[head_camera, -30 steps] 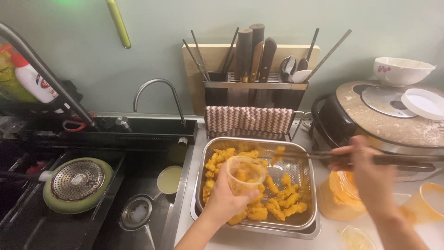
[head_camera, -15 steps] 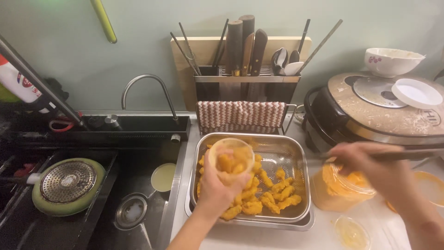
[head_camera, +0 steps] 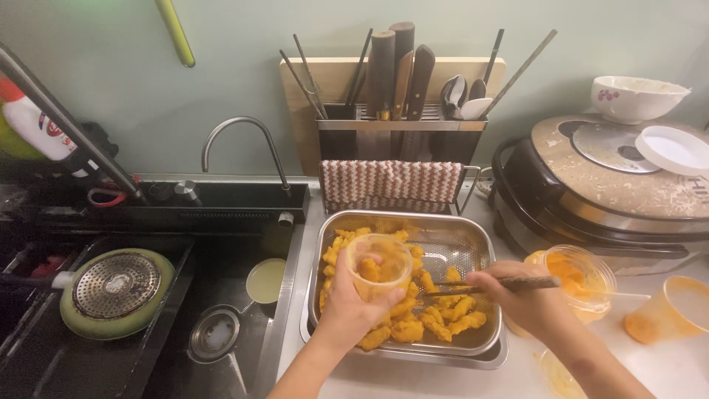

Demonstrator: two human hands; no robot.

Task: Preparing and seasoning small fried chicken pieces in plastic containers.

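Two bare forearms are reaching up from the lower edge over a steel tray (head_camera: 473, 244) of yellow battered pieces (head_camera: 436, 314). Beyond the fingertips a large round cooker (head_camera: 628, 192) is sitting to the right, and a dark sink (head_camera: 221, 295) is lying off to the left of the left thumb.

Rising steeply, the left hand (head_camera: 354, 303) is wrapping its fingers around a clear plastic cup (head_camera: 379, 264), tilting its mouth toward the camera; a few yellow pieces are lying inside it, just above the thumb. The right hand (head_camera: 517, 292) is coming in from the right, knuckles up, its fingers clenching dark chopsticks (head_camera: 480, 284) whose tips are pointing left over the tray, just short of the cup.

Just past the right knuckles an orange-smeared plastic tub (head_camera: 583, 273) is standing; a white bottle (head_camera: 33, 125) with a red label is leaning far left.
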